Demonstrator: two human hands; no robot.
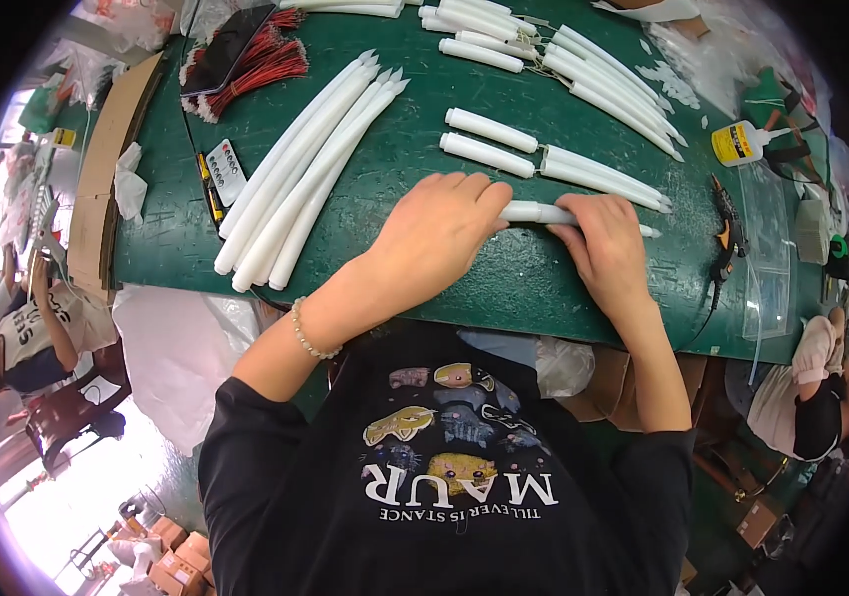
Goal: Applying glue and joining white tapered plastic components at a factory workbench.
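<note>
A white taper candle (pixel 536 213) lies crosswise between my hands just above the green table, its pointed end sticking out past my right hand. My left hand (pixel 439 223) is closed around its thicker left section, and my right hand (pixel 605 243) grips the longer section, thumb near the middle. Just beyond them are two short white candle bases (pixel 489 142), set against long candle tubes (pixel 603 179) on their right. To the left lies a bunch of whole white candles (pixel 310 169) with flame-shaped tips. More candle pieces (pixel 608 89), joined by thin wires, lie at the far side.
A dark phone (pixel 229 50) rests on red wires (pixel 271 70) at the far left, with a small white remote (pixel 226 171) nearer. On the right are a yellow-labelled glue bottle (pixel 739 144), a black glue gun (pixel 727 238) with a cord, and a clear plastic tray (pixel 770 248). Other people sit at both sides.
</note>
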